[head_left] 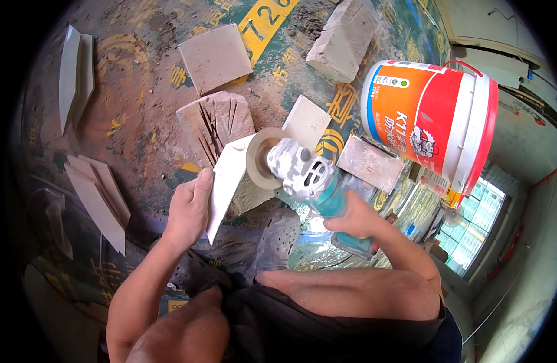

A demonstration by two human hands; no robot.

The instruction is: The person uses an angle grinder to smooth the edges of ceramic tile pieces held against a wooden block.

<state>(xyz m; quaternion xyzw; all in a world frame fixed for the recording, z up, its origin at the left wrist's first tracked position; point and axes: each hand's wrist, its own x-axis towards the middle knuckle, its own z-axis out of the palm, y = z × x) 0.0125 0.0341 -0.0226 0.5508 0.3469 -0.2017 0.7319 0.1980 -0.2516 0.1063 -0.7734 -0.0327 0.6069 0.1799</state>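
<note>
The left hand (187,209) was wrapped around the lower edge of a white tile piece (229,178), fingers curled onto it, holding it tilted up on its edge over a scored-up stone block (215,124). The right hand (357,221) had its fingers closed round the teal body of an angle grinder (308,178), and the grinder's round disc (263,158) sat right against the tile's upper right edge, touching it as far as I could see. A grey shoe (277,239) was planted just below the tile, between the two hands, with the person's bare knees at the bottom of the view. Off to the right lay a big orange, red and white bucket (432,121) on its side, and a brick-like slab (370,163) sat just beside the grinder. More tile offcuts were scattered about: a square one (215,57) up top, a small white square (307,123) near the disc, thin slivers (100,202) well off to the left, and a chunky stone block (344,39) further back. The floor was a dusty printed sheet (139,103).
</note>
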